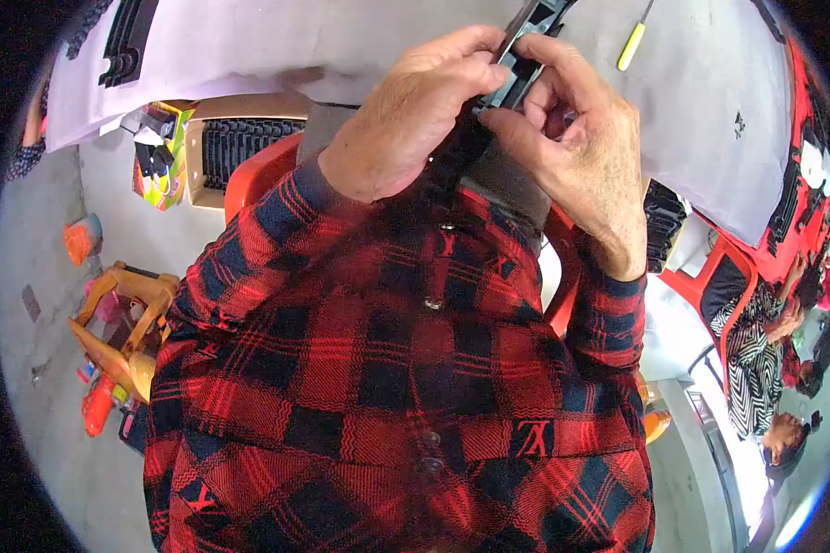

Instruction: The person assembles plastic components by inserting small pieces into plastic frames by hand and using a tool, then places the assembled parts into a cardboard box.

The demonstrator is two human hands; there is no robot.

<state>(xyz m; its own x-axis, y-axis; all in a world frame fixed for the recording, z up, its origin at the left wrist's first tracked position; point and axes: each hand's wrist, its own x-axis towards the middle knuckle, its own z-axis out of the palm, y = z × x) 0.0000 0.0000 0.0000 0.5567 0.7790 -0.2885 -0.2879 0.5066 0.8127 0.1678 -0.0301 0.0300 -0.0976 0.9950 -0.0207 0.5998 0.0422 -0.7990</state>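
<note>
Both hands hold a long, narrow black plastic part (524,78) with a channel along it, tilted up and to the right over the near edge of the pale covered table (360,46). My left hand (410,111) pinches its left side, thumb and forefinger close to the channel. On the other side, my right hand (581,129) grips it between thumb and forefinger, with the other fingers curled. Whether a smaller piece sits between the fingertips I cannot make out. A thin tool with a yellow handle (631,48) lies right of the hands.
Another black part (127,41) lies at the table's far left, and small black bits (740,124) at the right. A cardboard box (196,166) of black parts stands below left, beside a colourful carton (161,152). People sit by a red-covered table (779,230) at right.
</note>
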